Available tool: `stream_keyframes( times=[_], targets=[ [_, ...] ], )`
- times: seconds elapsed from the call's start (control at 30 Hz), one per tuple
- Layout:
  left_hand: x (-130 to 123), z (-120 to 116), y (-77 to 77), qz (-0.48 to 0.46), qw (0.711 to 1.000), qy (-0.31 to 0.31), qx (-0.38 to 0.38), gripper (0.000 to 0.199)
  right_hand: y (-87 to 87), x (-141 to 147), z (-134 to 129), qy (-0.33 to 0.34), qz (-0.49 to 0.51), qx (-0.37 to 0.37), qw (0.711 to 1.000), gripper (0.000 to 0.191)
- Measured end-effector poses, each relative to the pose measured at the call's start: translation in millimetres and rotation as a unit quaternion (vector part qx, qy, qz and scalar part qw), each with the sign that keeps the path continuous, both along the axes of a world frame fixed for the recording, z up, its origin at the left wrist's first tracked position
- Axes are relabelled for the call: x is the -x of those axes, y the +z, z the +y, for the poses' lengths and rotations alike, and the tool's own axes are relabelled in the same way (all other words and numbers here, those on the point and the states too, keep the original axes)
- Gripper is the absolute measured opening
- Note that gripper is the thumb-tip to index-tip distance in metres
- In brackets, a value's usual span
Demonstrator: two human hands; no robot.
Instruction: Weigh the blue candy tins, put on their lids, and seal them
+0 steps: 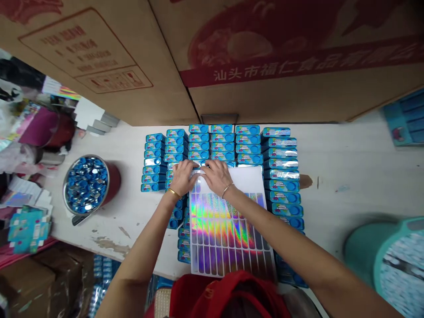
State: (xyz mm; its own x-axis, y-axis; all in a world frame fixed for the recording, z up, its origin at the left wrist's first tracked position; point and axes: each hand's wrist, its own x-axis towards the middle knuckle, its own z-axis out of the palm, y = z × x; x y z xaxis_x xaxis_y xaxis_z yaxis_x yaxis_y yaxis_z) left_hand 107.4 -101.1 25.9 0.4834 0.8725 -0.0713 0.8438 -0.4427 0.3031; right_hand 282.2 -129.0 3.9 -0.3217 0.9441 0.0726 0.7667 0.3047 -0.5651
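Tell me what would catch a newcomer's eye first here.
First, the rainbow-shimmering sheet in the middle, with the left hand and right hand at its far edge. Next, the rows of small blue boxes around it, and the pot heaped with blue pieces on the left.

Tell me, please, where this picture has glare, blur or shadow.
Head view: rainbow glare across the holographic sticker sheet; head view: small print on the left cardboard carton too blurred to read; head view: soft shadow beside the teal bucket.
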Motion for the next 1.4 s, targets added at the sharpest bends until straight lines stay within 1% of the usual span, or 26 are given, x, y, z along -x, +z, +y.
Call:
stream_keyframes(
  times=[0.13, 0.3, 0.4, 0.47, 0.53, 0.6, 0.7, 0.87, 1.0, 1.07, 1.13, 1.2, 1.27, 1.3, 1.4],
  targets=[
    [5.6, 0.4, -2.3, -0.012, 1.0, 0.007, -0.01, 0.026, -5.3, -0.1, -2.7, 0.01, 0.003, -0.012, 1.0, 0.034],
    [13.1, -3.2, 0.3, -0.016, 1.0, -0.022, 0.004, 0.034, -5.9, -0.2, -5.3, 0.022, 0.014, -0.02, 0.999, 0.034],
    [14.9, -7.2, 3.4, -0.021, 1.0, -0.009, 0.006, 0.034, -5.6, 0.1, -6.4, 0.031, 0.015, -0.022, 0.999, 0.032],
    [14.4, -10.0, 4.2, -0.019, 1.0, -0.014, 0.013, 0.036, -5.3, 0.5, -6.9, 0.027, 0.013, -0.026, 0.999, 0.033],
    [13.3, -12.3, 3.8, -0.008, 1.0, -0.016, 0.016, 0.039, -5.1, 1.2, -7.3, 0.022, 0.009, -0.031, 0.999, 0.036],
    [12.8, -13.8, 2.6, -0.001, 1.0, -0.005, 0.012, 0.041, -5.2, 1.7, -7.7, 0.02, 0.004, -0.035, 0.999, 0.036],
    [13.2, -14.6, 0.7, -0.004, 1.0, 0.009, 0.008, 0.04, -5.8, 2.3, -8.1, 0.02, -0.001, -0.04, 0.999, 0.035],
    [13.7, -13.7, -0.1, -0.016, 1.0, 0.01, 0.011, 0.032, -5.7, 2.6, -8.7, 0.026, -0.02, -0.045, 0.998, 0.034],
    [12.1, -11.6, 4.3, -0.041, 0.998, 0.022, 0.044, 0.026, -4.3, 2.1, -9.1, 0.045, -0.031, -0.044, 0.998, 0.032],
    [11.2, -10.2, 8.7, -0.034, 0.998, 0.008, 0.059, 0.024, -3.4, 2.5, -8.8, 0.052, -0.034, -0.037, 0.997, 0.032],
    [10.5, -9.4, 13.1, -0.01, 0.999, -0.026, 0.039, 0.022, -1.7, 3.9, -7.5, 0.05, -0.04, -0.021, 0.998, 0.032],
    [10.0, -10.0, 15.9, 0.022, 0.997, -0.07, -0.007, 0.024, 1.0, 6.4, -4.8, 0.035, -0.043, 0.006, 0.998, 0.03],
    [9.8, -11.8, 16.2, 0.047, 0.993, -0.102, -0.041, 0.027, 4.6, 9.1, -0.6, 0.018, -0.036, 0.038, 0.998, 0.028],
    [9.9, -13.2, 15.4, 0.054, 0.991, -0.107, -0.052, 0.028, 6.5, 10.3, 1.9, 0.011, -0.029, 0.055, 0.998, 0.027],
    [11.1, -18.6, 11.4, 0.051, 0.992, -0.09, -0.077, 0.031, 11.1, 12.7, 9.0, 0.001, -0.007, 0.099, 0.995, 0.026]
  ],
)
